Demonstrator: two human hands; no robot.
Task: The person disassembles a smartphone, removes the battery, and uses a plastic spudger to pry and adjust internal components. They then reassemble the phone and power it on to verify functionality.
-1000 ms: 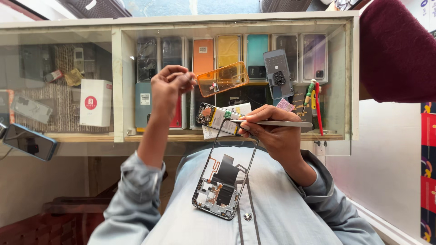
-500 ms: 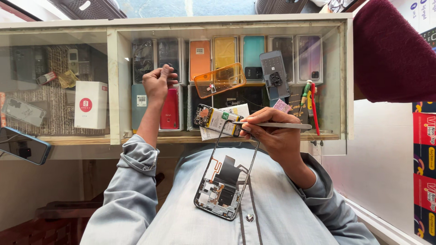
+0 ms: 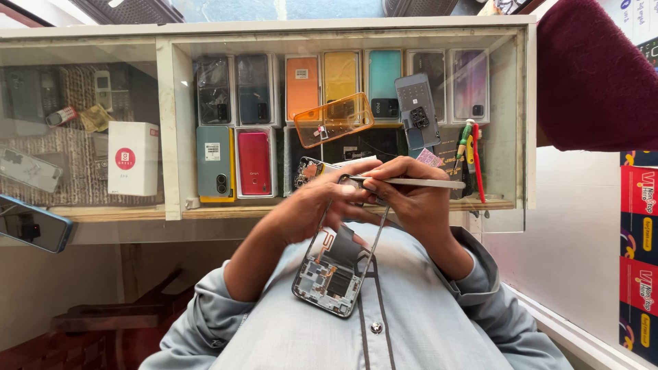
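Down from the orange case (image 3: pixel 334 119) by the far glass cabinet (image 3: pixel 164 130), the left hand (image 3: pixel 312 205) now closes its fingers on the opened phone (image 3: pixel 336 264) lying near, against the shirt, while the right hand (image 3: pixel 411 199) pinches metal tweezers (image 3: pixel 418 183) at its top edge

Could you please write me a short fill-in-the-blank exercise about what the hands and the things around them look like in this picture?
1. The right hand holds a thin ____ tool.
2. The left hand touches the top of an opened ____ with its insides showing.
3. On the glass counter lies a clear ____ phone case.
4. In the showcase, a red phone stands beside a ____ box.

Missing words: metal; phone; orange; white
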